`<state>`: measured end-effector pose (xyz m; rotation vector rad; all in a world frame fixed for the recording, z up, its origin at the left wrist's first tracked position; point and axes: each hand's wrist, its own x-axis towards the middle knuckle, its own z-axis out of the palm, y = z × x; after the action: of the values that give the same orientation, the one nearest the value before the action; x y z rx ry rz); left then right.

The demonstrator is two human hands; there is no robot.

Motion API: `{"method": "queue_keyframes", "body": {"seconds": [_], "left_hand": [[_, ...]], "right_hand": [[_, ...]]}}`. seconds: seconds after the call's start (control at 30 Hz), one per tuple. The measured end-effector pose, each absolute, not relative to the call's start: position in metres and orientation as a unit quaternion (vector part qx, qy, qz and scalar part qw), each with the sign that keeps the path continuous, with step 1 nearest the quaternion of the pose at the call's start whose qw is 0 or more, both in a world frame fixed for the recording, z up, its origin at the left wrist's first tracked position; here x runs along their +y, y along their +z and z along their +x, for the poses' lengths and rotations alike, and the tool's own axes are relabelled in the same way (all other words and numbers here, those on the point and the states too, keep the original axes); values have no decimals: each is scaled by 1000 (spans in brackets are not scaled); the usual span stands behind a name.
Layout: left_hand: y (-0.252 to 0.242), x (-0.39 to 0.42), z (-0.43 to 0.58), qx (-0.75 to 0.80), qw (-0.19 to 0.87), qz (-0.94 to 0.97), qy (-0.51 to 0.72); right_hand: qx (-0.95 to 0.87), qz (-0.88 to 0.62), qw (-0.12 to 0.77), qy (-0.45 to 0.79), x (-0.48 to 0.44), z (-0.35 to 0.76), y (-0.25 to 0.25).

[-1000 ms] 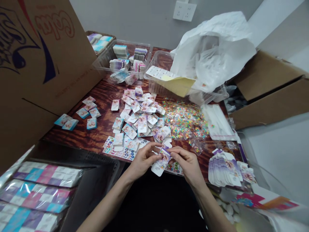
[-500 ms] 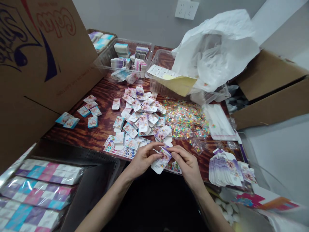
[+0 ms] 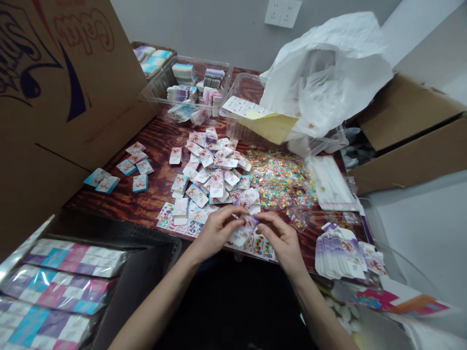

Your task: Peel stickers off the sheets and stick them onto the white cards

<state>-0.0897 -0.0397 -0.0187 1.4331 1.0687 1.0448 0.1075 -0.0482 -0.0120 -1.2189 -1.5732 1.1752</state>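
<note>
A white printed card (image 3: 242, 233) with a purple edge and a hand picture sits between my hands, tilted. My left hand (image 3: 219, 231) pinches its left side, and my right hand (image 3: 280, 241) holds its upper right corner. Just beyond my fingers lies a loose heap of similar cards (image 3: 213, 180) on the dark wood table (image 3: 146, 206). Sticker sheets (image 3: 178, 221) with coloured round prints lie near my left hand, and another sticker sheet (image 3: 260, 246) lies under my right fingers. My fingers hide part of the held card.
Several small bags of colourful pieces (image 3: 280, 177) lie right of the heap. Clear plastic tubs (image 3: 182, 95) hold stacked cards at the back, beside a white plastic bag (image 3: 324, 80). A cardboard box flap (image 3: 62, 82) rises left, above wrapped packs (image 3: 62, 291). A card stack (image 3: 339, 255) stands right.
The held card has moved up and its lower end hangs less far below my fingers. My hands have shifted slightly apart, and the whole view has tilted a little.
</note>
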Motion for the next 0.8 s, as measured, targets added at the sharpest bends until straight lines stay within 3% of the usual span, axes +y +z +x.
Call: {"method": "queue_keyframes", "body": {"seconds": [0.07,0.2,0.3,0.57,0.7,0.8], "left_hand": [[-10,-17,-98,467,417,627,464],[4,19,-110,506,191,708,453],[1,9,-104,538,110,708,445],[-36,-61,-71,520,254,679,451],[-40,-60,-72,544,308,637,451],[-36,-56,-75,537,420,579,446]], "right_hand": [[-641,-518,398,403,-45,108,-23],[-744,-573,274,210,-52,99,-50],[-757,-608,205,123,-59,90,-65],[-748,-618,207,123,-56,87,-72],[-721,-601,304,161,-49,91,-62],[-694,-570,376,230,-47,96,-41]]}}
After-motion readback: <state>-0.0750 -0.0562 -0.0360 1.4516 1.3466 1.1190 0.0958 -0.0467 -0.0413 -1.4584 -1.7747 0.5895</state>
